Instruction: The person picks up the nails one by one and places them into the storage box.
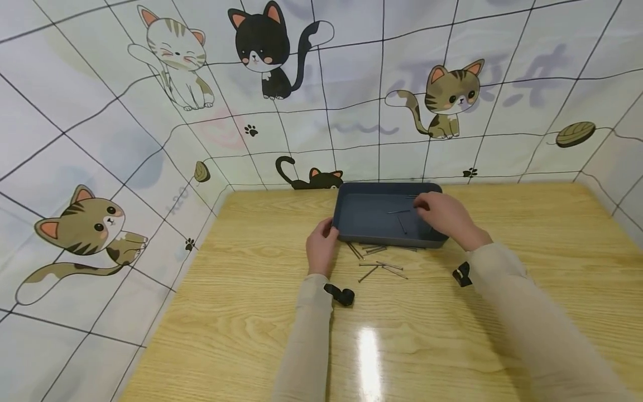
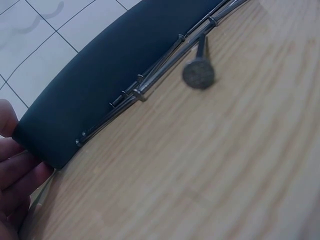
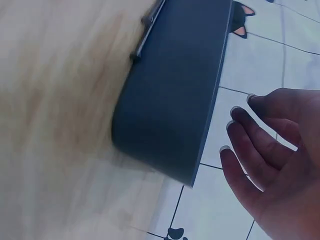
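While the left hand (image 1: pixel 321 249) is pinching the tray (image 1: pixel 364 209), nearer the loose nails (image 1: pixel 372 264), the right hand (image 1: pixel 447 215) is hovering over it. Left wrist: most are lying on the bench (image 2: pixel 200 175) along the tray's wall. Right wrist: fingers (image 3: pixel 237 173) are curving apart, seemingly empty.

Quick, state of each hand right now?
Left hand: holding the dark tray by its near-left corner.
Right hand: open over it, nothing visibly held.

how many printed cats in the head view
5: white cat upper left, black cat beside it, brown cat upper right, half-hidden black cat near the tray, another brown cat far left.
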The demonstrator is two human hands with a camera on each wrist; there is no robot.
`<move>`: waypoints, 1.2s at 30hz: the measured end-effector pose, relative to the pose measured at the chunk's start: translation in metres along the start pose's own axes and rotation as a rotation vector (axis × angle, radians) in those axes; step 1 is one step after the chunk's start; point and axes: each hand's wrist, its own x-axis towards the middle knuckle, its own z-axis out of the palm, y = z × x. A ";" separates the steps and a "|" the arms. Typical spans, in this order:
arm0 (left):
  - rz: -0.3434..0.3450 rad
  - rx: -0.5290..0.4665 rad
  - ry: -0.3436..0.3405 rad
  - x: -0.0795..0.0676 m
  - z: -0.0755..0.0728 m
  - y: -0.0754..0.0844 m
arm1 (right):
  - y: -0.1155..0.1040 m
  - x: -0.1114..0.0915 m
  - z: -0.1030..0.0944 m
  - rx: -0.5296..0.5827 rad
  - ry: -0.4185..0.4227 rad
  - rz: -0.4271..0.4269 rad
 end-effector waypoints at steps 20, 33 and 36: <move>0.003 0.005 -0.012 0.001 0.003 0.000 | -0.015 -0.045 0.020 0.274 0.181 0.024; -0.014 0.037 -0.003 0.001 0.004 -0.002 | -0.024 -0.058 0.021 0.337 0.171 0.082; -0.004 0.037 -0.015 0.001 0.004 -0.002 | -0.024 -0.060 0.024 0.346 0.140 0.093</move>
